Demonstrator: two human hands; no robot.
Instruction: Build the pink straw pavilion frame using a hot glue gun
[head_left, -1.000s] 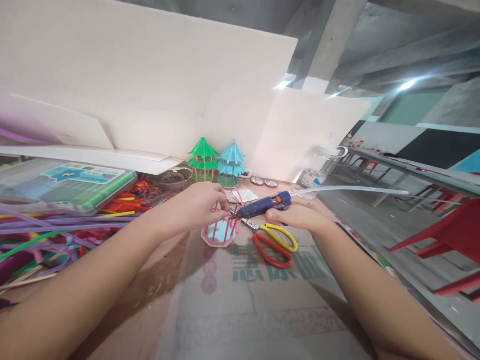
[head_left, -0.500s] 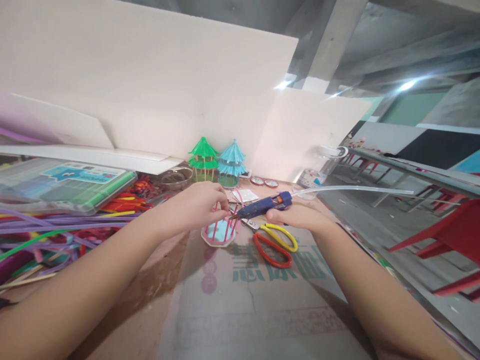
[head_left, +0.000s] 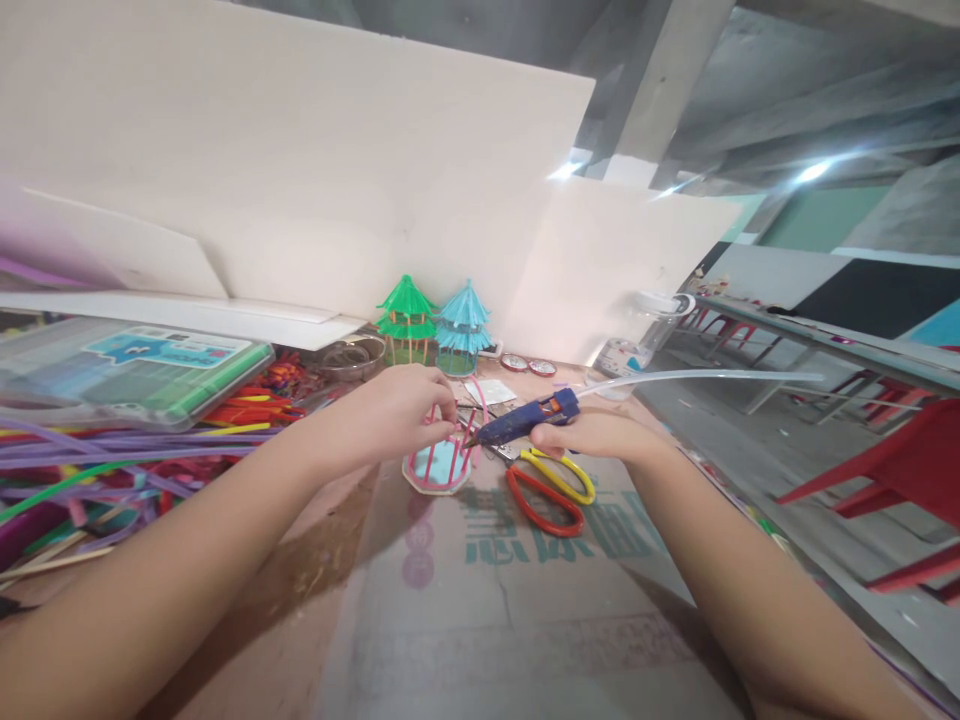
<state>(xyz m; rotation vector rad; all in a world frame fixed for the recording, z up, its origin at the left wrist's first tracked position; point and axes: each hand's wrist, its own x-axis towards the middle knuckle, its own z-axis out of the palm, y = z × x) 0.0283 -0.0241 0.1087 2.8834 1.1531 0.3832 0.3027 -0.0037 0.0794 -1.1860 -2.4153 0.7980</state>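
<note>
My left hand pinches the top of a small pink straw frame with a light blue base, standing on the table. My right hand grips a blue glue gun with a long clear glue stick poking out behind. The gun's nozzle points left and down at the pink frame, close to my left fingertips. Red and yellow scissors lie on the table just under my right hand.
Green and blue straw pavilions stand at the back by white boards. A heap of coloured straws and a plastic box fill the left. A clear jar stands behind my right hand. Red chairs are at right.
The glue gun's nozzle has dipped a little lower toward the pink frame. My left hand has stayed in place.
</note>
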